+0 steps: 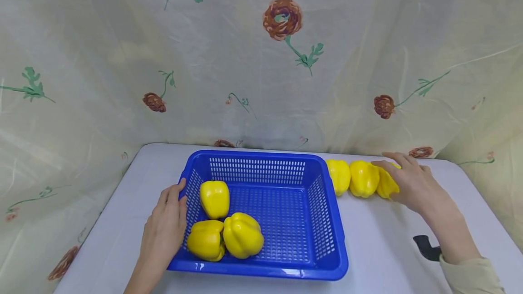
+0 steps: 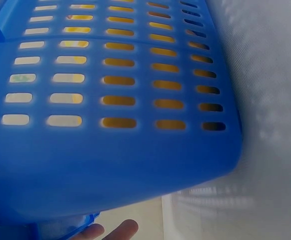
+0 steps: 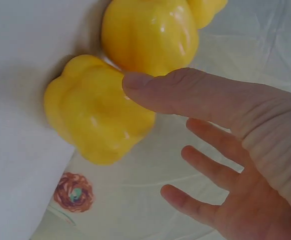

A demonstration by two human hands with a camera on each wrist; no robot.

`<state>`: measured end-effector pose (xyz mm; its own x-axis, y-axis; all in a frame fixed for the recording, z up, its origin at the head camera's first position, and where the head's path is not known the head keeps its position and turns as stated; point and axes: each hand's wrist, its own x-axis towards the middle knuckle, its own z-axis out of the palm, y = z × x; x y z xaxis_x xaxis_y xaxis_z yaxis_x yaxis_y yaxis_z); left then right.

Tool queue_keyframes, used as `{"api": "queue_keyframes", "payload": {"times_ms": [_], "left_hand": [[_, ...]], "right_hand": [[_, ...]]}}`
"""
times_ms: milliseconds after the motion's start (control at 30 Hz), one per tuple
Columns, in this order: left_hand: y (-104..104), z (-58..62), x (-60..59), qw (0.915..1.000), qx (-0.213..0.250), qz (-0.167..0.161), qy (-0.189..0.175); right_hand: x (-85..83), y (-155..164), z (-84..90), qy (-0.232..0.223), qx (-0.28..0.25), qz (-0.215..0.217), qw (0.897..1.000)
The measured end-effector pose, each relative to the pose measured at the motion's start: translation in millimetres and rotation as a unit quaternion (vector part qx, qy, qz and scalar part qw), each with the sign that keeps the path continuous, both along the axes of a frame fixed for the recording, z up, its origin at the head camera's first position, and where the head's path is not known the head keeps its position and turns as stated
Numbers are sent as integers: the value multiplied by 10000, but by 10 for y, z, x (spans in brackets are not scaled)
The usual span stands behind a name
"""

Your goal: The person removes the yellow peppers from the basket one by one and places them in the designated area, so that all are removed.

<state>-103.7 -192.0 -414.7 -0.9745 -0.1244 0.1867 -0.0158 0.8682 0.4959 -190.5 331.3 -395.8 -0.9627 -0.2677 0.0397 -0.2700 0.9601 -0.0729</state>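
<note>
A blue plastic basket (image 1: 282, 203) with slotted walls holds three yellow bell peppers: one upright (image 1: 214, 199), one at the front left (image 1: 205, 240) and one beside it (image 1: 244, 236). My left hand (image 1: 165, 221) grips the basket's left rim; in the left wrist view its fingertips (image 2: 123, 231) show below the slotted wall. Right of the basket, more yellow peppers stand in a row. Over the rightmost pepper (image 3: 98, 110) hovers my right hand (image 1: 414, 185), fingers spread and holding nothing. Its thumb overlaps that pepper in the right wrist view; I cannot tell whether they touch.
The white table (image 1: 384, 244) carries the basket and the row of peppers (image 1: 363, 179). A small black object (image 1: 426, 247) lies by my right forearm, partly hidden behind it. Behind the table hangs a pale curtain (image 1: 229, 58) with printed flowers.
</note>
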Motion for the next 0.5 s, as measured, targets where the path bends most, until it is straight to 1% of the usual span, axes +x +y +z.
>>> {"api": "queue_keyframes", "payload": {"times_ms": [167, 500], "left_hand": [[-5, -3, 0, 10000, 9, 15, -41], [7, 4, -6, 10000, -20, 39, -27]], "right_hand": [[31, -102, 88, 29, 19, 23, 10000], [103, -370, 259, 278, 156, 145, 9994]]}}
